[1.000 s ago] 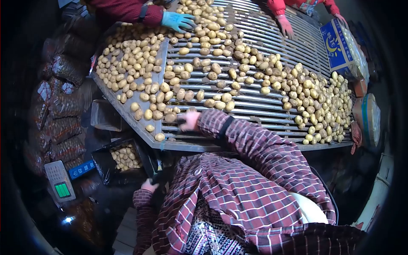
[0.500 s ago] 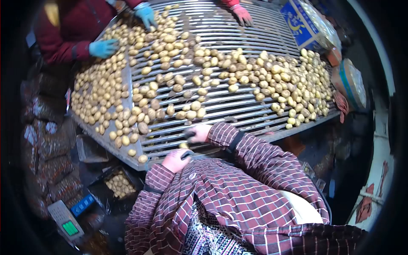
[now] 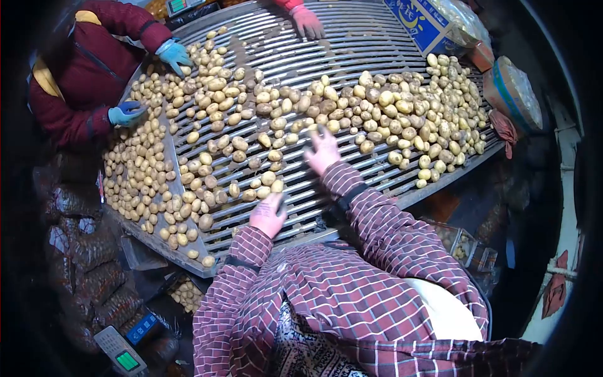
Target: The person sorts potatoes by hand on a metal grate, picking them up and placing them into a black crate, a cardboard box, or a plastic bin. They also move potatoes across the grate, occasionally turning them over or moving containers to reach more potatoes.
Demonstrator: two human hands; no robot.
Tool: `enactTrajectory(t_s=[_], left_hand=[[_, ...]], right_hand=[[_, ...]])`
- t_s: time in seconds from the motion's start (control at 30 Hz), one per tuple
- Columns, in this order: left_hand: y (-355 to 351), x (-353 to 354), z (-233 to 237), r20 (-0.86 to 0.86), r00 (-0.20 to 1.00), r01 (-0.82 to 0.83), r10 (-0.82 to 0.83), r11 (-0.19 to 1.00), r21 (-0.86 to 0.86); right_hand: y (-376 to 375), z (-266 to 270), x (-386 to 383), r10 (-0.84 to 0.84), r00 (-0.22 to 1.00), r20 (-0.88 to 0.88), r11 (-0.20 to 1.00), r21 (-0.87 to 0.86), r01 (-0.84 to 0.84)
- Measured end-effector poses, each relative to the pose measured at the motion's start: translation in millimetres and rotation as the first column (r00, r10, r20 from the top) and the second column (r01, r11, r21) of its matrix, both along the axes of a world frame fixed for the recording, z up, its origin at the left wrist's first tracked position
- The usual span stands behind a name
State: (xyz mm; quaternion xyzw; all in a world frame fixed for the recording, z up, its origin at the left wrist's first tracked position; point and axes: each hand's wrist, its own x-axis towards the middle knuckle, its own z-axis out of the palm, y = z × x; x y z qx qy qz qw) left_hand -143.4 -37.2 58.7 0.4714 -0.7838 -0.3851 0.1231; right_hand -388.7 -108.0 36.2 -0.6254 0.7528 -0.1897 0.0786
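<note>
Many potatoes (image 3: pixel 411 103) lie spread across a slatted metal sorting table (image 3: pixel 301 188). My right hand (image 3: pixel 323 152), in a pinkish glove with dark fingertips, reaches over the slats. Its fingers are apart and come up to the near edge of the potato row. My left hand (image 3: pixel 268 215), gloved the same way, is low over the slats by the near edge, fingers extended. It is just below a few loose potatoes (image 3: pixel 269 178); nothing shows in its grasp. The undersides of both hands are hidden.
A co-worker's blue-gloved hands (image 3: pixel 174 56) work at the upper left. Another person's pink-gloved hand (image 3: pixel 308 23) rests at the far side. A blue box (image 3: pixel 422 25) stands upper right. A scale (image 3: pixel 122 352) and filled bags (image 3: pixel 94 245) sit lower left.
My right hand has moved up and forward from the near edge to the potato row. My left hand has shifted slightly forward onto the slats. The co-worker's hands have moved, and the view has shifted.
</note>
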Motion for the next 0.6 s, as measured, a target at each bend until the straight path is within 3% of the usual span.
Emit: enactTrajectory(t_s=[0.07, 0.13, 0.2, 0.27, 0.3, 0.4, 0.47, 0.5, 0.57, 0.6], left_hand=[[-18, 9, -11, -0.002, 0.972, -0.234, 0.236, 0.961, -0.148], [-46, 19, 2, 0.086, 0.912, -0.381, 0.401, 0.906, -0.186], [-72, 16, -4, 0.194, 0.899, -0.292, 0.394, 0.866, -0.406], [-92, 6, -7, 0.285, 0.921, -0.18, 0.267, 0.938, -0.295], [-98, 2, -9, 0.317, 0.921, -0.148, 0.226, 0.957, -0.25], [-105, -9, -11, 0.474, 0.858, -0.104, 0.196, 0.971, -0.213], [-108, -10, -12, 0.492, 0.846, -0.119, 0.209, 0.971, -0.208], [-110, -11, -13, 0.492, 0.844, -0.123, 0.212, 0.97, -0.208], [-109, -11, -16, 0.5, 0.838, -0.132, 0.218, 0.97, -0.202], [-108, -10, -16, 0.49, 0.844, -0.127, 0.219, 0.969, -0.213]], right_hand=[[11, 35, 34, 0.167, 0.984, 0.066, 0.952, 0.249, -0.178], [27, 24, 58, 0.293, 0.95, 0.105, 0.925, 0.221, -0.31], [34, 14, 72, 0.515, 0.841, 0.164, 0.787, 0.299, -0.54], [38, 15, 68, 0.629, 0.686, 0.366, 0.697, 0.125, -0.706], [29, 45, 61, 0.571, 0.645, 0.509, 0.609, 0.264, -0.748], [-10, 73, 12, 0.44, 0.838, 0.322, 0.806, 0.27, -0.527], [-55, 70, -36, 0.371, 0.919, 0.137, 0.922, -0.176, -0.346], [-82, 61, -62, 0.24, 0.965, 0.102, 0.957, -0.19, -0.218], [-120, 53, -98, 0.015, 0.999, -0.033, 0.998, 0.054, -0.013], [-143, 50, -112, 0.012, 1.0, -0.004, 0.984, 0.177, -0.011]])
